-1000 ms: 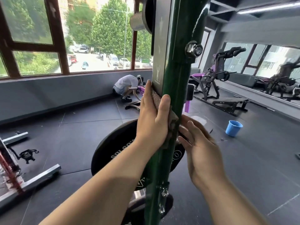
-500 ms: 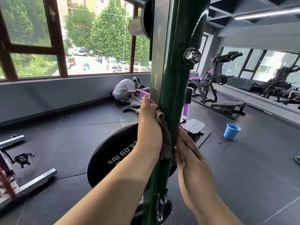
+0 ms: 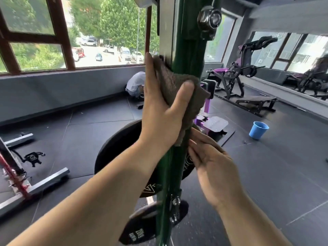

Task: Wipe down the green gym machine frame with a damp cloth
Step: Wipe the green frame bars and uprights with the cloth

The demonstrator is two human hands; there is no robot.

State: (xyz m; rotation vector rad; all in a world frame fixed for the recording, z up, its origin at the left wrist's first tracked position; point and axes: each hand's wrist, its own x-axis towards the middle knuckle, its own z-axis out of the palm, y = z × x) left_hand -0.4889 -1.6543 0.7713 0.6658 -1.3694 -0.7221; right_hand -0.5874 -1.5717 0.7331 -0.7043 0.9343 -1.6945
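A dark green upright post of the gym machine frame (image 3: 188,55) runs from top to bottom through the middle of the head view. A grey-brown cloth (image 3: 174,86) is wrapped around the post at mid height. My left hand (image 3: 159,114) grips the cloth against the post, thumb across its front. Just below, on the right side of the post, my right hand (image 3: 211,162) touches the cloth's hanging lower edge with its fingertips; its fingers look fairly straight.
Black weight plates (image 3: 115,153) hang behind the post low down. A blue bucket (image 3: 258,130) stands on the dark floor to the right. Purple machines (image 3: 236,75) line the mirrored right wall. A crouching person (image 3: 135,84) is near the window. A grey frame base (image 3: 44,181) lies left.
My left hand has slid the cloth up the post, and its thumb now lies across the cloth's front. My right hand stays just under the cloth.
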